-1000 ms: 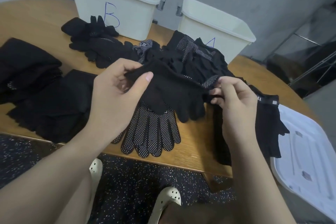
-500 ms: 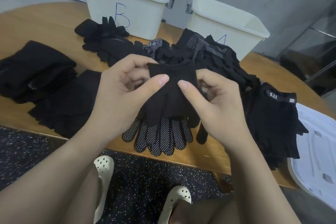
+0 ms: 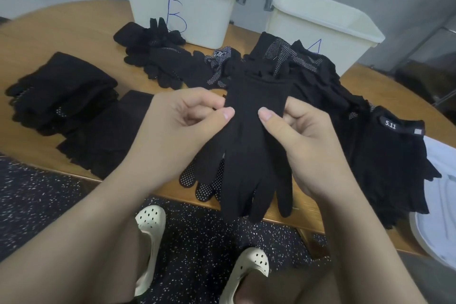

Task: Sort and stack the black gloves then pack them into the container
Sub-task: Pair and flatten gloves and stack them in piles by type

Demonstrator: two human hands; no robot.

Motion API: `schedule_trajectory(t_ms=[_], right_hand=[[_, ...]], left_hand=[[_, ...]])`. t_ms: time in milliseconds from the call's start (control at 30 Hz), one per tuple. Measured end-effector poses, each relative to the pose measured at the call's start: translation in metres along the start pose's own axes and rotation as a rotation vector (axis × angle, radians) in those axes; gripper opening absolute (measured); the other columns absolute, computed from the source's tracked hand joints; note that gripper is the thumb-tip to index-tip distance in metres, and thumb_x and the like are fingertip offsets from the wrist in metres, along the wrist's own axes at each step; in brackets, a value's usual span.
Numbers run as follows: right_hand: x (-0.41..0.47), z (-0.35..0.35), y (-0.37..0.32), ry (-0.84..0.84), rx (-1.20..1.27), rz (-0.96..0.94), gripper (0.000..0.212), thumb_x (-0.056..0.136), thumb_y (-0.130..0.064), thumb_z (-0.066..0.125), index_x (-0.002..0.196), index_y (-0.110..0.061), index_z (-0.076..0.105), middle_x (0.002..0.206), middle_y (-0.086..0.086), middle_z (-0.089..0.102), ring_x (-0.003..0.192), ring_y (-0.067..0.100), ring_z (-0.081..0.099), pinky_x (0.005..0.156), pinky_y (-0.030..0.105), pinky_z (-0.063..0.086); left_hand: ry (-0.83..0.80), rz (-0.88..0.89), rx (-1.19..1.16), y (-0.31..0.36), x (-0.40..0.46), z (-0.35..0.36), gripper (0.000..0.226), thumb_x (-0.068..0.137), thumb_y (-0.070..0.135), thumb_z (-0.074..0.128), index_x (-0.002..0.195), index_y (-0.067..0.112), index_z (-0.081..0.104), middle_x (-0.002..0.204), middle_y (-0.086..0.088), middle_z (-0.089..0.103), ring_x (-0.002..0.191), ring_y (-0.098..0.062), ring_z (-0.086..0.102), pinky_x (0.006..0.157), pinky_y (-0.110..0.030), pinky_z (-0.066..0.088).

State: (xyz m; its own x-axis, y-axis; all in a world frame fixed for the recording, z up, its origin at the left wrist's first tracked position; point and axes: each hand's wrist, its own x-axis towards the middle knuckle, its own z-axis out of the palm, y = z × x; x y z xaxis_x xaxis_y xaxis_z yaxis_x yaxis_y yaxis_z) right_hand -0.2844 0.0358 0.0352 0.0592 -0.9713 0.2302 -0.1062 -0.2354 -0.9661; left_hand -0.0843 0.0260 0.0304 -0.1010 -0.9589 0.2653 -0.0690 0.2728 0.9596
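Note:
A plain black glove [image 3: 249, 153] hangs upright between my hands, cuff up and fingers down over the table's front edge. My left hand [image 3: 177, 128] pinches its left side near the cuff. My right hand [image 3: 306, 138] pinches the right side. Beneath it lies a dotted black glove [image 3: 197, 182] on the table. A loose heap of black gloves [image 3: 308, 74] spreads behind, in front of white container A [image 3: 320, 24]. More gloves [image 3: 158, 57] lie before white container B [image 3: 180, 0].
Two stacks of black gloves sit at the left, one folded pile [image 3: 61, 91] and one flat pile [image 3: 103, 136]. A stack with a 5.11 label [image 3: 392, 153] is at the right, beside a white lid [image 3: 439, 210]. The wooden table [image 3: 61, 29] ends near my feet.
The glove has been pulled straight and now hangs longer. My hands moved apart to its two sides. The view shifted closer.

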Motion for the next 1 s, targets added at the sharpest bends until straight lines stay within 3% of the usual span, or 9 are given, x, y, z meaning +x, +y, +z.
schedule_trajectory(t_ms=[100,167,233,333,400,467,833,1000], right_hand=[[0.006,0.0,0.019,0.036,-0.063,0.059,0.041,0.097,-0.025,0.067,0.077,0.005,0.049,0.069,0.026,0.037,0.07,0.023,0.041,0.068,0.041,0.037],[0.013,0.001,0.029,0.031,-0.108,0.108,0.037,0.101,-0.016,0.066,0.065,-0.015,0.055,0.058,0.006,0.046,0.064,0.012,0.047,0.066,0.028,0.04],[0.018,0.003,0.035,0.03,-0.142,0.128,0.042,0.103,-0.009,0.062,0.064,-0.027,0.061,0.062,-0.012,0.06,0.062,0.004,0.055,0.062,0.022,0.045],[0.025,0.005,0.042,0.096,-0.191,0.117,0.023,0.103,-0.014,0.063,0.079,-0.013,0.066,0.081,0.011,0.074,0.076,0.02,0.069,0.07,0.041,0.057],[0.031,0.004,0.048,0.134,-0.209,0.112,0.023,0.102,-0.019,0.064,0.087,-0.001,0.065,0.09,0.02,0.074,0.087,0.035,0.072,0.082,0.055,0.058],[0.037,0.004,0.05,0.151,-0.227,0.116,0.027,0.1,-0.022,0.064,0.093,0.004,0.066,0.095,0.019,0.075,0.095,0.039,0.071,0.087,0.06,0.056],[0.052,0.01,0.051,0.169,-0.268,0.237,0.019,0.1,-0.019,0.066,0.09,-0.003,0.072,0.088,0.01,0.078,0.089,0.033,0.075,0.084,0.055,0.06],[0.052,0.012,0.055,0.167,-0.405,0.22,0.024,0.097,-0.029,0.066,0.085,-0.008,0.07,0.084,0.009,0.077,0.086,0.033,0.073,0.08,0.055,0.059]], left_hand=[[0.003,-0.038,0.174,-0.011,0.005,0.0,0.007,0.091,0.019,0.076,0.085,0.016,0.076,0.063,-0.001,0.07,0.056,0.003,0.058,0.066,-0.011,0.044],[0.01,-0.076,0.212,-0.016,0.009,0.001,0.005,0.091,0.023,0.077,0.088,0.019,0.077,0.065,0.004,0.072,0.057,0.005,0.06,0.068,-0.015,0.045],[0.016,-0.109,0.205,-0.019,0.013,0.0,0.005,0.09,0.024,0.077,0.094,0.02,0.076,0.07,0.004,0.074,0.061,0.0,0.066,0.07,-0.021,0.05],[-0.01,-0.194,0.115,-0.017,0.019,-0.007,0.017,0.092,0.021,0.075,0.109,0.02,0.072,0.077,0.001,0.077,0.07,-0.02,0.074,0.068,-0.033,0.061],[-0.032,-0.247,0.089,-0.018,0.022,-0.013,0.022,0.093,0.016,0.074,0.114,0.019,0.069,0.08,0.001,0.078,0.076,-0.019,0.076,0.066,-0.032,0.063],[-0.055,-0.285,0.098,-0.022,0.025,-0.018,0.025,0.093,0.013,0.074,0.117,0.019,0.068,0.083,0.002,0.079,0.079,-0.017,0.077,0.067,-0.031,0.063],[0.011,-0.319,0.179,-0.037,0.027,-0.018,0.033,0.087,0.011,0.079,0.116,0.02,0.067,0.088,0.012,0.078,0.078,-0.007,0.075,0.065,-0.028,0.064],[0.031,-0.29,0.263,-0.042,0.028,-0.015,0.031,0.087,0.015,0.08,0.113,0.024,0.068,0.087,0.015,0.077,0.074,-0.008,0.075,0.068,-0.03,0.064]])
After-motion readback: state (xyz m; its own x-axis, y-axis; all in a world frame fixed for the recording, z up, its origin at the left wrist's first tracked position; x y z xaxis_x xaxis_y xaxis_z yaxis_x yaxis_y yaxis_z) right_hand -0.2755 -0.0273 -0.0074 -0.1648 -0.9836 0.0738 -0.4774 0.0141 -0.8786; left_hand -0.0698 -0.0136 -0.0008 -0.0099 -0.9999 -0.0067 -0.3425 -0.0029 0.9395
